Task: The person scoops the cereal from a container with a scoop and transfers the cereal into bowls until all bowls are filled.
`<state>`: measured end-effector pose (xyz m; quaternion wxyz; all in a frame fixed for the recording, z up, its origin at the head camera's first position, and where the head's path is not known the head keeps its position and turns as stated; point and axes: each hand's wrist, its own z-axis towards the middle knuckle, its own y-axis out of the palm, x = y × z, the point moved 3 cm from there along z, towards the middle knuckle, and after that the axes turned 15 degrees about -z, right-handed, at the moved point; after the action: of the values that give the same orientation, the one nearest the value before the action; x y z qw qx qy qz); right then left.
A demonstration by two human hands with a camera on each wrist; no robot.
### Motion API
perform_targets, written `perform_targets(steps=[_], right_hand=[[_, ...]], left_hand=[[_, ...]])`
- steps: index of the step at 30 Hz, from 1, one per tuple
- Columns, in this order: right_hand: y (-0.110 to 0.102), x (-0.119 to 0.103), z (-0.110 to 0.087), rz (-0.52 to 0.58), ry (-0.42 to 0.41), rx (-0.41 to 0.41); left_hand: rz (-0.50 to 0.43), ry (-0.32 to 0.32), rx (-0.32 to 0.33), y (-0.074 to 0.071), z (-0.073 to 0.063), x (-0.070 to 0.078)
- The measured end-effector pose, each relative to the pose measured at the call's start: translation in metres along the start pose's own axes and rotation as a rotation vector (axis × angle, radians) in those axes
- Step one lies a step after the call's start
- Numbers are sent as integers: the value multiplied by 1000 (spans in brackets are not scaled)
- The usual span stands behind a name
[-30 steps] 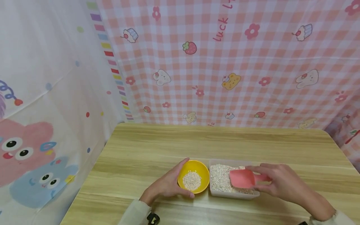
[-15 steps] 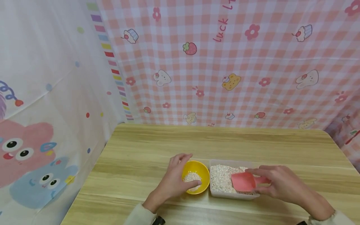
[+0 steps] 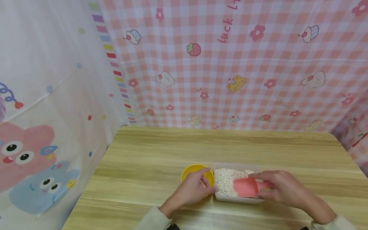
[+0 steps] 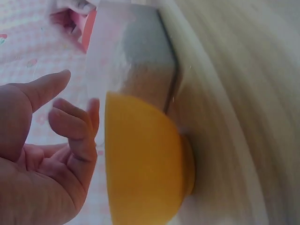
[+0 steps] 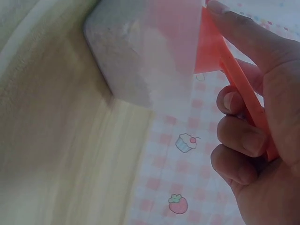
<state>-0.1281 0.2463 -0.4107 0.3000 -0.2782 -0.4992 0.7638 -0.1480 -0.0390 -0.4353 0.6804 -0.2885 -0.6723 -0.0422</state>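
My right hand (image 3: 284, 190) grips the handle of a pink scoop (image 3: 246, 187), fingers wrapped round it in the right wrist view. The scoop's bowl lies over the oat-like flakes (image 3: 225, 182) in a translucent plastic box (image 3: 237, 200). Left of the box, and close against it, stands a yellow bowl (image 4: 143, 164). Over that bowl hovers my left hand (image 3: 194, 188), fingers loosely bent and holding nothing, its thumb tip near the box's left edge. What lies inside the bowl is mostly hidden by the left hand.
Everything stands on a wood-grain table (image 3: 161, 143). A pink checked cloth (image 3: 212, 70) hangs behind its far edge. On the left hangs a white cloth (image 3: 57, 105) with cartoon figures.
My left hand has let go of the yellow bowl, risen, and moved right across it toward the box. The right hand and scoop have shifted slightly left and down.
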Motion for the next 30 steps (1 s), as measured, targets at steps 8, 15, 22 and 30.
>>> perform_targets(steps=[8,15,22,30], right_hand=[[5,0,-4,42,39,-5],[10,-2,-5,29,26,60],[13,-4,-2,15,26,87],[16,-8,5,20,29,41]], left_hand=[[5,-32,-59,12,-1,1],[31,-12,-71,16,-2,1],[23,-2,-80,16,-2,3],[34,3,-79,16,-1,4]])
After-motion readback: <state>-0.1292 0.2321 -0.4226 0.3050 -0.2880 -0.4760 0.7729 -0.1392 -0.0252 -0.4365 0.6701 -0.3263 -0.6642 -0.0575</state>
